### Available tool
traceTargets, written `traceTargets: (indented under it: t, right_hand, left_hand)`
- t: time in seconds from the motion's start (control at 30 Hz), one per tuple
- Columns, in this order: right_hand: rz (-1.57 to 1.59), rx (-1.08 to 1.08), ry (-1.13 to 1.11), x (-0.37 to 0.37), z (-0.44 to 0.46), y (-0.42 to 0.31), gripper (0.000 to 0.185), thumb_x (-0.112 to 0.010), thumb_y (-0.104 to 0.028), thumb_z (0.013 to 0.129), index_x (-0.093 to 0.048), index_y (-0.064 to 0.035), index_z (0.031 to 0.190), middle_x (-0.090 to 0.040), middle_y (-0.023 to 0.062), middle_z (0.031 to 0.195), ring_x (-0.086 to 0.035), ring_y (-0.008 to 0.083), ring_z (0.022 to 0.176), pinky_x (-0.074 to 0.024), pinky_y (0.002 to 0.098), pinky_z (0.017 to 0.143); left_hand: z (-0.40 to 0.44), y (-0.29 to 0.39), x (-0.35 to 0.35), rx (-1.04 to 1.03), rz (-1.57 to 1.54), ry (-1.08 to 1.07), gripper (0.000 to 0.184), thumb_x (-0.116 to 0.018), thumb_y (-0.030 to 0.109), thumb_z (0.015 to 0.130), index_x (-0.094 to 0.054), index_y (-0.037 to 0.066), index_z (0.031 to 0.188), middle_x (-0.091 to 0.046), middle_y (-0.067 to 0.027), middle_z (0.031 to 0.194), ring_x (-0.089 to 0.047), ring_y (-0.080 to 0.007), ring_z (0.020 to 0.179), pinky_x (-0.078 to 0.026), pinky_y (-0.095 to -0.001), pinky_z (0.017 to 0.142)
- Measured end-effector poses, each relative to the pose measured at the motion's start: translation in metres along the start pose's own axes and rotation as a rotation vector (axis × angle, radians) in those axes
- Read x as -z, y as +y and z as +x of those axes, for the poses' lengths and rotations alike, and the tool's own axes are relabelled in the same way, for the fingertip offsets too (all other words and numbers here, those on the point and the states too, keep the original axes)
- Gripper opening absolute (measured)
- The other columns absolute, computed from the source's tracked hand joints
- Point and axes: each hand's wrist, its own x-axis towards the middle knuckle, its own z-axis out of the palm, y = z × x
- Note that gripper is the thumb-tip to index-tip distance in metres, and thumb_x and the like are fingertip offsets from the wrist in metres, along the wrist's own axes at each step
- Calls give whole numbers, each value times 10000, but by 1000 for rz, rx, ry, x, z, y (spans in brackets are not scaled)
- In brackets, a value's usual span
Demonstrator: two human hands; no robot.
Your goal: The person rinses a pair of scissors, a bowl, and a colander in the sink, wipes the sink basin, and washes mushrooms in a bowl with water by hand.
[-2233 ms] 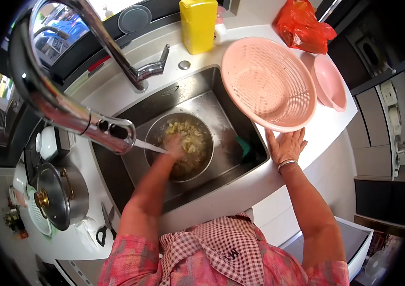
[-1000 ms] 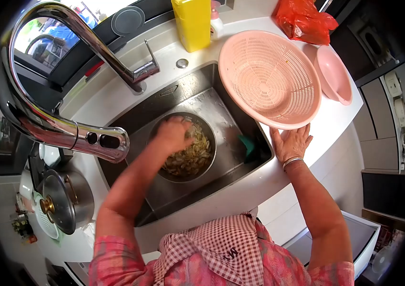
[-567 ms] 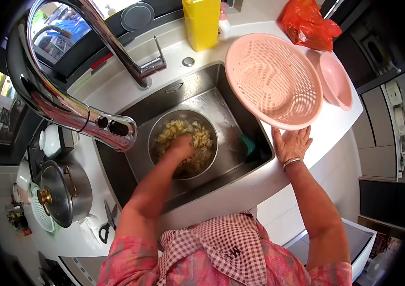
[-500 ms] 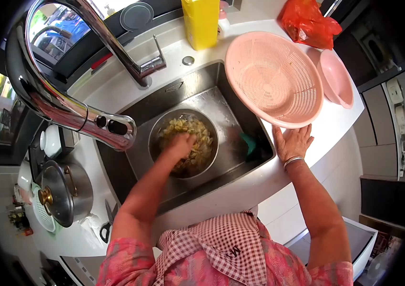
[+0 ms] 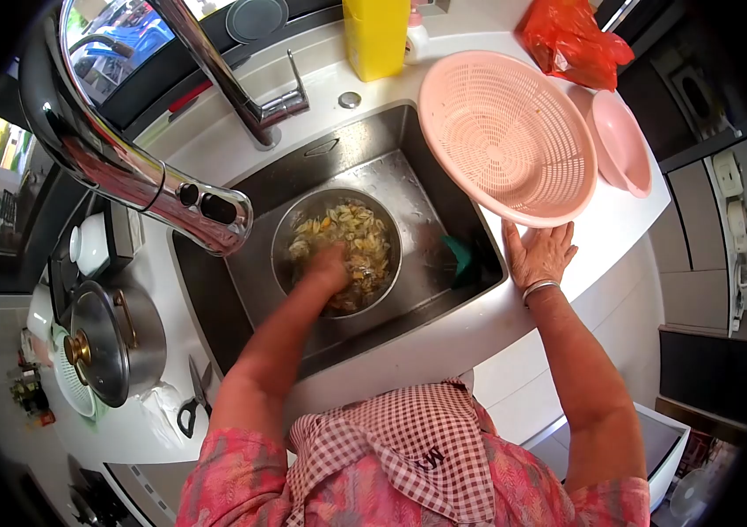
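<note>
My left hand (image 5: 328,268) reaches into a round metal basin (image 5: 399,250) standing in the sink (image 5: 264,321). Its fingers are down among wet, yellowish-brown pieces (image 5: 363,230) of food in water, so they are mostly hidden and blurred. I cannot make out exactly what kind of food this is. My right hand (image 5: 540,256) lies flat on the counter at the sink's right edge, fingers spread, holding nothing. Just beyond its fingertips sits a pink plastic colander (image 5: 501,145), its rim close to them.
A chrome faucet (image 5: 198,206) arches over the sink's left side. Dark green material (image 5: 459,261) lies at the sink's right. A lidded pot (image 5: 114,338) and scissors (image 5: 193,404) are on the left counter. Beyond are a yellow container (image 5: 373,39), pink bowl (image 5: 620,145) and red bag (image 5: 571,44).
My left hand has moved slightly down and left, deeper among the food pieces, which have shifted in the basin. My right hand stays in place on the counter. The view has tilted slightly.
</note>
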Motion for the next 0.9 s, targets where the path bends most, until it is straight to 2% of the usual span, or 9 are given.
traceTargets:
  t: [0.17, 0.27, 0.37, 0.4, 0.5, 0.53, 0.63, 0.77, 0.9]
  right_hand:
    - [-10, 5, 33, -2, 1, 1, 1036, -479, -762, 855, -263, -36, 1563, -189, 248, 1609, -79, 434, 1532, -75, 639, 1211]
    - [-12, 5, 32, -5, 0, 1, 1026, -479, -757, 860, -264, -44, 1566, -185, 250, 1613, -77, 439, 1531, -71, 637, 1212]
    - [-13, 5, 25, -4, 1, 2, 1026, -475, -756, 861, -259, -45, 1569, -179, 254, 1617, -76, 443, 1531, -67, 638, 1211]
    - [-12, 9, 22, -4, 1, 2, 1028, -474, -757, 862, -257, -44, 1570, -176, 256, 1618, -75, 444, 1531, -65, 638, 1211]
    - [-8, 2, -4, -1, 0, 0, 1037, -472, -760, 858, -249, -42, 1573, -175, 259, 1618, -76, 444, 1532, -65, 637, 1211]
    - [-7, 5, 6, -1, 1, 0, 1040, -473, -760, 856, -249, -42, 1573, -174, 258, 1619, -74, 443, 1532, -64, 635, 1212]
    - [-9, 11, 23, -2, 2, 0, 1042, -477, -758, 852, -251, -41, 1574, -173, 257, 1622, -70, 442, 1534, -61, 630, 1214]
    - [-9, 1, -6, 0, 1, -1, 1032, -481, -746, 854, -253, -43, 1574, -170, 254, 1625, -65, 437, 1537, -59, 625, 1217]
    - [-14, -11, -17, 4, 0, -4, 1031, -482, -740, 857, -250, -37, 1574, -175, 255, 1623, -65, 435, 1538, -58, 623, 1217]
  left_hand:
    - [26, -8, -2, 62, -494, -67, 497, -656, 354, 889, -640, 22, 1259, -678, -258, 1167, -655, -387, 1117, -460, -467, 1029]
    - [38, -21, -4, 62, -644, 15, 520, -615, 472, 909, -679, 41, 1194, -666, -243, 1213, -636, -365, 1160, -459, -473, 1034]
    - [-27, 28, 64, -7, 30, 74, 607, -612, 572, 898, -686, 71, 1233, -638, -224, 1295, -586, -338, 1256, -441, -449, 1067]
    - [-33, 33, 68, -50, 206, 79, 698, -665, 562, 869, -576, 127, 1408, -506, -204, 1475, -469, -347, 1383, -372, -510, 1135]
    - [-36, 54, 58, -171, 278, 210, 850, -728, 522, 832, -400, 173, 1534, -314, -185, 1613, -356, -389, 1456, -287, -616, 1165]
    - [-34, 66, 60, -181, 298, 77, 950, -777, 473, 783, -313, 213, 1570, -206, -179, 1658, -321, -378, 1482, -289, -621, 1161]
    - [-6, 75, 31, -157, 378, -69, 910, -759, 378, 791, -318, 201, 1567, -177, -184, 1665, -321, -362, 1488, -272, -655, 1152]
    - [46, 49, -7, -159, 350, -146, 515, -660, 165, 838, -603, 92, 1345, -512, -209, 1469, -527, -377, 1333, -424, -511, 1109]
    - [46, 23, -11, -218, -24, 7, 367, -653, 202, 863, -697, 47, 1193, -657, -232, 1244, -618, -376, 1203, -492, -417, 1027]
